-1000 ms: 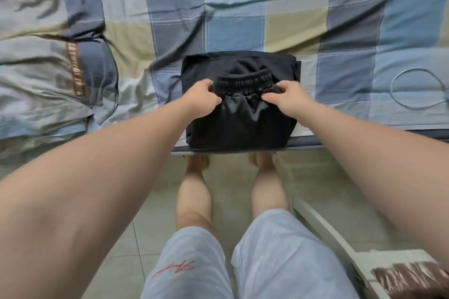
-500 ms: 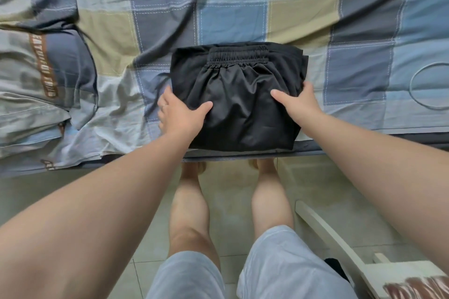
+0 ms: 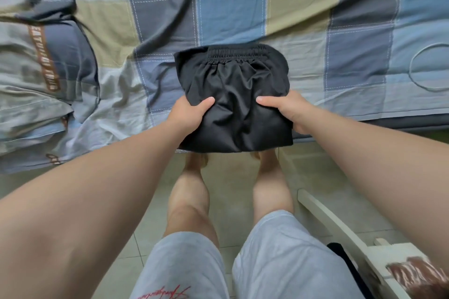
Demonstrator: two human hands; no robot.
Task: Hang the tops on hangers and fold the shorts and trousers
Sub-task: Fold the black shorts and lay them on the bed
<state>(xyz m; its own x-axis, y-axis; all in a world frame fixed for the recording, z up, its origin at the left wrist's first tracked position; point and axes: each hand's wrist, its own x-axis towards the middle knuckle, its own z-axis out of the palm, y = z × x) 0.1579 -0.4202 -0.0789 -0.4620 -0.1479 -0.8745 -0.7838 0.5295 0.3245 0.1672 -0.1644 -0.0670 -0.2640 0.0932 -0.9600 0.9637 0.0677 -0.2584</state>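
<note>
Both hands hold the folded black shorts [image 3: 233, 99] on the bed [image 3: 352, 55]: left hand [image 3: 188, 114] and right hand [image 3: 288, 110] each grip one side.

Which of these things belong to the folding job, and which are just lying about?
In the job: black shorts; left hand and right hand, both gripping the shorts.

Lying about: checked bedsheet; white cable; white chair; lettered cloth at the left, possibly a top, unclear.
</note>
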